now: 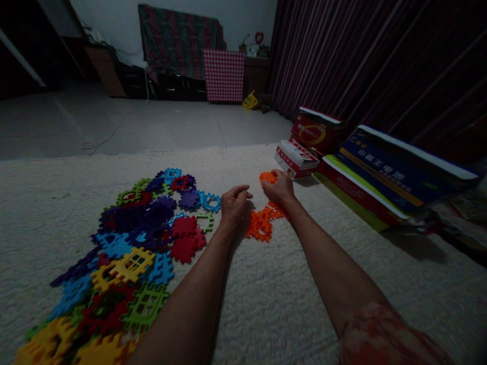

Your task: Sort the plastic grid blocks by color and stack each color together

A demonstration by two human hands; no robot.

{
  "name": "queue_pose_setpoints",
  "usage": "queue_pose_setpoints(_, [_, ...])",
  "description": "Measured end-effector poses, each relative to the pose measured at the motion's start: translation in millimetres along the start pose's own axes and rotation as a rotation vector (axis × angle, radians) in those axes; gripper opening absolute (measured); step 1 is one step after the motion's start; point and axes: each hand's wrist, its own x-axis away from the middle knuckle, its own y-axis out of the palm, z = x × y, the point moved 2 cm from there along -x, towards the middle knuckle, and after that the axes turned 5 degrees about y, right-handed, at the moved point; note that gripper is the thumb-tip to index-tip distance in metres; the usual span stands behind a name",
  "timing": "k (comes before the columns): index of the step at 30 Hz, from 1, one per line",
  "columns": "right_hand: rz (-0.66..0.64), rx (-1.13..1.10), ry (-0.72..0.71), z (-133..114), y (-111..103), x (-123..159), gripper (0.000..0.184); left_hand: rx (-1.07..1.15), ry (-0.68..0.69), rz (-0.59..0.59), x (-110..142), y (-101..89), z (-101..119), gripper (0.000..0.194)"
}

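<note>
- Purple, red, yellow, green and blue notched pieces [185, 245] lie heaped on the pale quilted mat [262, 314], well left of the left fingers and trailing back toward the body. They look like thin plastic: light, fairly stiff, not fragile, though their teeth could snag on a neighbour.
- A light blue window-shaped piece [210, 201] sits at the heap's edge, just beside the left fingers. I'd pinch it by its frame, two fingertips across opposite sides.
- The left hand [233, 205] hovers or rests close to the mat, fingers loosely bent and pointing toward the other hand. Nothing shows in its grasp, but from here I cannot tell whether the palm hides something.
- Several orange pieces [259, 224] lie between the two hands, on the body's side of the fingertips, overlapping one another. Flat as they are, I'd expect them to need a fingernail under a toothed rim.
- Another orange piece [268, 177] is at the right fingertips, grasped near its edge by the right hand [280, 187]. Such a grip should suit it; squeezing hard would gain little, and smooth faces might slide.
- Just beyond the right fingers stands a white and red box [297, 159].
</note>
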Motion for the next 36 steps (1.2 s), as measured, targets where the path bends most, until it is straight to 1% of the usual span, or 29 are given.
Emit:
queue_pose_setpoints(2, [-0.021, 0.008, 0.01, -1, -1, 2, 0.055, 0.01, -0.007, 0.0, 0, -0.2, 0, 0.032])
queue_pose_setpoints(6, [-0.054, 0.026, 0.049, -5, -3, 5, 0.073, 0.033, -0.015, 0.016, -1, -0.7, 0, 0.034])
queue_pose_setpoints(9, [-0.079, 0.066, 0.061, -9, -5, 8, 0.079, 0.059, -0.046, 0.028, 0, -1.0, 2, 0.036])
queue_pose_setpoints(11, [-0.093, 0.097, 0.06, -12, -5, 10, 0.079, 0.061, -0.057, 0.027, 0, -1.1, 2, 0.037])
queue_pose_setpoints(17, [-0.101, 0.16, 0.057, -14, -6, 9, 0.079, 0.031, -0.017, 0.025, -2, -1.7, -1, 0.034])
queue_pose_setpoints(24, [-0.095, 0.18, 0.042, -15, -6, 8, 0.071, 0.017, -0.014, 0.029, 0, -2.1, 3, 0.033])
queue_pose_setpoints(30, [-0.094, 0.169, 0.025, -14, -3, 8, 0.066, 0.053, -0.023, 0.035, 0, -0.8, 3, 0.033])
queue_pose_setpoints(33, [-0.112, 0.131, 0.011, -12, -4, 6, 0.072, 0.057, -0.028, 0.039, 0, -1.4, 5, 0.032])
queue_pose_setpoints(36, [-0.115, -0.012, 0.023, -6, -11, 1, 0.076, 0.06, -0.037, 0.037, 1, -2.1, 7, 0.033])
